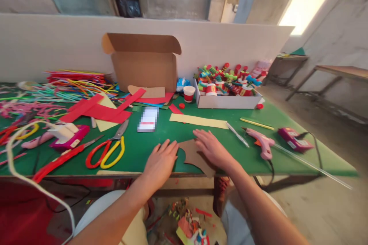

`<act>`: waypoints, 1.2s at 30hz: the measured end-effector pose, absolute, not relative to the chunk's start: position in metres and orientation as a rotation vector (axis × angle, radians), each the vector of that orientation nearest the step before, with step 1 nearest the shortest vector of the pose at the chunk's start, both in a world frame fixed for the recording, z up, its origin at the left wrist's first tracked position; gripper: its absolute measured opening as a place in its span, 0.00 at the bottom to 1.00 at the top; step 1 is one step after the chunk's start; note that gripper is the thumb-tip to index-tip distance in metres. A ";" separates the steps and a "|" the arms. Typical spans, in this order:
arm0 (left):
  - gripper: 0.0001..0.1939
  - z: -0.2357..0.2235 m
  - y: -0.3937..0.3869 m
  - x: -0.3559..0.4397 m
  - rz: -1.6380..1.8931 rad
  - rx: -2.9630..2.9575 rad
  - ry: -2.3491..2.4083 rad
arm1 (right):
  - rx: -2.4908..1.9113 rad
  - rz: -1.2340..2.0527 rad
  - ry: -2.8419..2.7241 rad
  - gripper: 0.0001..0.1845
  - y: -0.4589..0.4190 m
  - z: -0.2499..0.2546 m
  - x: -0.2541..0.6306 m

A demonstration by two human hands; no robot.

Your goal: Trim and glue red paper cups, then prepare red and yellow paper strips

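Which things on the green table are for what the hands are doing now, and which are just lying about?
Seems in use now:
- brown cardboard piece
- right hand, on the cardboard
- left hand, flat beside it

Just lying about, it seems:
- scissors near the phone
- pink glue gun
- paper cup
- cream strip

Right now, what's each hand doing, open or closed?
Left hand: open, palm down, at the green tabletop.
Right hand: open, palm down, over the brown cardboard piece.
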State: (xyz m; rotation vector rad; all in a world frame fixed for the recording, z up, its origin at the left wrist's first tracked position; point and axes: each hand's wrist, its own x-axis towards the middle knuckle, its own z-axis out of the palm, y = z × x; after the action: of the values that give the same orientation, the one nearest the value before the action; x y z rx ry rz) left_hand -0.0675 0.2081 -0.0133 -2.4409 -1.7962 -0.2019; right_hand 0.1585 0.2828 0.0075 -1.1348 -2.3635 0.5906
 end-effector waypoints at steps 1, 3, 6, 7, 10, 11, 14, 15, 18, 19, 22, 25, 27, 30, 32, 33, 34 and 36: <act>0.22 -0.013 0.208 -0.069 -0.215 -2.429 -1.806 | -1.153 0.605 -2.241 0.25 0.286 0.009 0.167; 0.22 -0.013 0.209 -0.073 -0.233 -2.431 -1.799 | -1.258 0.684 -1.974 0.24 0.293 0.012 0.187; 0.23 -0.014 0.210 -0.077 -0.250 -2.451 -1.788 | -1.498 0.859 -1.700 0.22 0.296 0.015 0.209; 0.23 -0.013 0.210 -0.078 -0.252 -2.458 -1.791 | -1.557 0.891 -1.673 0.22 0.296 0.015 0.211; 0.23 -0.013 0.209 -0.078 -0.273 -2.473 -1.812 | -1.608 0.901 -1.786 0.19 0.290 0.016 0.203; 0.22 -0.013 0.209 -0.077 -0.287 -2.475 -1.820 | -1.601 0.892 -1.848 0.18 0.287 0.017 0.197; 0.22 -0.013 0.210 -0.075 -0.322 -2.480 -1.833 | -1.561 0.918 -1.935 0.11 0.278 0.017 0.176; 0.22 -0.014 0.211 -0.075 -0.331 -2.484 -1.835 | -1.534 0.957 -1.923 0.11 0.275 0.017 0.170; 0.22 -0.011 0.215 -0.077 -0.454 -2.501 -1.872 | -1.424 1.090 -1.830 0.22 0.270 0.018 0.161; 0.23 -0.009 0.217 -0.079 -0.554 -2.501 -1.904 | -1.383 1.125 -1.809 0.24 0.269 0.020 0.160; 0.23 0.005 0.221 -0.085 -0.895 -2.503 -2.053 | -1.262 1.258 -1.820 0.23 0.267 0.026 0.160; 0.21 0.020 0.220 -0.087 -0.982 -2.681 -2.275 | -1.216 1.318 -1.895 0.15 0.264 0.034 0.158; 0.21 0.026 0.218 -0.085 -0.975 -2.818 -2.437 | -1.241 1.258 -1.950 0.13 0.262 0.036 0.155; 0.22 0.024 0.217 -0.081 -1.133 -2.808 -2.670 | -1.291 1.119 -2.001 0.16 0.262 0.034 0.156; 0.23 0.020 0.218 -0.080 -1.277 -2.730 -2.774 | -1.314 1.076 -1.974 0.18 0.264 0.030 0.160; 0.23 0.018 0.219 -0.081 -1.307 -2.701 -2.806 | -1.319 1.076 -1.941 0.17 0.266 0.027 0.162; 0.22 0.016 0.220 -0.082 -1.288 -2.679 -2.822 | -1.319 1.085 -1.905 0.17 0.268 0.025 0.164; 0.19 0.014 0.221 -0.085 -1.160 -2.596 -2.734 | -1.314 1.090 -1.876 0.15 0.275 0.020 0.165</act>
State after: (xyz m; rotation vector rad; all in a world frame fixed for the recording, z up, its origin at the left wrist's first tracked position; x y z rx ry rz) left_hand -0.0849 0.2213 0.0138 -2.5958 -2.7341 -1.1597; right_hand 0.1649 0.2753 0.0201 -1.3142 -1.8757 1.0897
